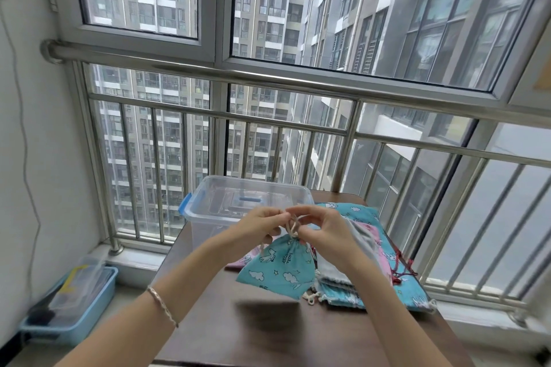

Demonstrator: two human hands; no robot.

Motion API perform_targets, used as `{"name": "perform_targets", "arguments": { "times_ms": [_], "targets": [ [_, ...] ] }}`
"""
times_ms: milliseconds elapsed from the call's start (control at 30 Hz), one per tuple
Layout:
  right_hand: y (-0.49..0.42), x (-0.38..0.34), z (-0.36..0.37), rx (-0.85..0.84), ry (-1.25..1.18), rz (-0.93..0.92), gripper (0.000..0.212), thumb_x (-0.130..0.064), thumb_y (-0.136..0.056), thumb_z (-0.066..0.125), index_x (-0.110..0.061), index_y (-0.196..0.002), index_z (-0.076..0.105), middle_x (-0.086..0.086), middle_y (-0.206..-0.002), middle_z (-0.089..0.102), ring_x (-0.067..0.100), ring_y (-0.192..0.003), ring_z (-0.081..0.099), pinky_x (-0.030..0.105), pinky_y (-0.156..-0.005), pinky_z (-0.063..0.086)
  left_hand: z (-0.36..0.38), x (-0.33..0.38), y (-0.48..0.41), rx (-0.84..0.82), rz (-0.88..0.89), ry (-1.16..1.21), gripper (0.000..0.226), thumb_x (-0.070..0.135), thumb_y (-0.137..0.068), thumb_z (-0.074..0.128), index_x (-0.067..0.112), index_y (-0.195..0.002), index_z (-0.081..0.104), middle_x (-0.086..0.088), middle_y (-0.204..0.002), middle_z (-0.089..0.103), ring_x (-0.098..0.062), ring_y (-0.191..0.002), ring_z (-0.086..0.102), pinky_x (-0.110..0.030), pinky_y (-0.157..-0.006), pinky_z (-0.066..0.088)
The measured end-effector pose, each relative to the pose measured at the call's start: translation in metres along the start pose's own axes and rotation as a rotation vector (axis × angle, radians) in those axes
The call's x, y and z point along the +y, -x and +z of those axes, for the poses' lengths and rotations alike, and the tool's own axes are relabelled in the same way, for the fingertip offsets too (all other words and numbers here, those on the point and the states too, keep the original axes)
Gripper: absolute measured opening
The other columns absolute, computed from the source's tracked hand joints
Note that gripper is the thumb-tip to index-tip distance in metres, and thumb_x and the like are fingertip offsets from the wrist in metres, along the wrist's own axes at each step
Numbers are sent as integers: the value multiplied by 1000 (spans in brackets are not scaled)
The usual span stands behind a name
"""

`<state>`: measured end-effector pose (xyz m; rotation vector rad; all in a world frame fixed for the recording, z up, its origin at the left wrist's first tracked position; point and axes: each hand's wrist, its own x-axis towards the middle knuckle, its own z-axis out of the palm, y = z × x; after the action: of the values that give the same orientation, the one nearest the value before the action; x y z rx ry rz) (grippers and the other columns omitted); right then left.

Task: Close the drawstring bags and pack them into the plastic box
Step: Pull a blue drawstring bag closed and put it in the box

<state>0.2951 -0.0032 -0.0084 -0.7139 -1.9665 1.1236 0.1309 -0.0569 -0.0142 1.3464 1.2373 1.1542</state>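
Currently mid-close on one bag.
left hand (262, 225): fingers pinched together on the cord (291, 228), raised above the table (268, 334).
right hand (320, 228): fingertips also pinched on the cord, just beside the left; looks like tying or cinching, exact loop too small to tell.
teal bag (280, 267): hangs from the cord, neck already gathered tight, body sagging toward the tabletop. Held up so its own weight keeps the neck bunched while the cord is worked, I'd judge.
plastic box (238, 202): clear, open-topped, at the far edge of the table just behind the hands; looks empty apart from what seems a lid seen through it. Close by, so the drop-in is a short reach.
bag pile (372, 262): teal, pink and grey bags stacked flat to the right of the teal bag, near the right hand. Likely the queue.
progress: early, nothing visibly packed yet.
risk: cord slipping loose, neck reopening.
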Motion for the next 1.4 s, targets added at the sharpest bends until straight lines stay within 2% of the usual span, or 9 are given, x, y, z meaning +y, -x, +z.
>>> {"name": "perform_targets", "arguments": {
  "times_ms": [200,400,667,767,867,967,1100,1233,1400],
  "targets": [
    [-2,8,2,29,34,-7,21,-11,-81,76,-19,-100,74,-1,-85,74,10,-73,69,24,-57,54,4,-1,1,28,26,-51,20,22,-97,53,17,-81,63,14,-61,55,-1,-54,38,-13,-54,30],
    [-3,8,-1,-36,50,12,21,-8,-81,75,-21,-97,73,1,-80,74,12,-68,70,23,-58,53,9,3,0,91,42,-103,26,15,-97,50,19,-74,62,19,-52,50,0,-52,37,-13,-53,29],
    [0,8,-9,-87,71,-11,27,-10,-82,75,-15,-108,71,0,-90,74,10,-84,70,26,-72,59,5,-1,-1,128,28,-100,19,21,-95,56,17,-79,65,17,-57,56,0,-55,43,-12,-56,34],
    [-1,14,-4,-30,69,-57,17,-19,-86,72,-18,-103,72,0,-84,73,9,-78,70,26,-65,58,9,-1,0,112,32,-122,22,24,-97,54,15,-79,62,15,-57,58,-1,-54,45,-12,-54,36],
    [1,16,1,1,-53,-38,22,-32,-91,60,-16,-99,73,7,-83,74,19,-78,70,34,-69,59,15,0,3,121,40,-110,21,24,-97,51,17,-79,59,19,-57,60,3,-51,50,-7,-50,37],
    [2,11,0,-20,-330,105,43,-39,-96,44,-8,-91,72,15,-99,73,29,-94,70,41,-84,58,14,-1,4,139,23,-159,22,25,-99,49,16,-81,59,18,-75,63,7,-54,54,-12,-53,39],
    [0,11,-13,-59,-563,251,63,-47,-100,31,2,-97,70,19,-110,70,31,-108,64,46,-100,46,8,-4,6,110,16,-164,21,25,-99,49,16,-82,60,17,-62,55,3,-51,42,-11,-52,33],
    [0,11,-17,-50,-627,280,71,-41,-102,20,-6,-71,74,22,-105,71,25,-96,66,40,-90,43,2,-6,6,144,73,-246,17,23,-93,60,10,-90,69,12,-61,57,0,-46,40,-11,-47,32],
    [-1,28,-20,157,-716,369,61,-38,-98,25,-8,-49,46,24,-72,59,26,-72,63,36,-69,37,-7,-7,9,193,106,-472,11,21,-91,63,15,-86,70,3,-73,61,1,-48,41,-13,-48,33]
  ]
}}
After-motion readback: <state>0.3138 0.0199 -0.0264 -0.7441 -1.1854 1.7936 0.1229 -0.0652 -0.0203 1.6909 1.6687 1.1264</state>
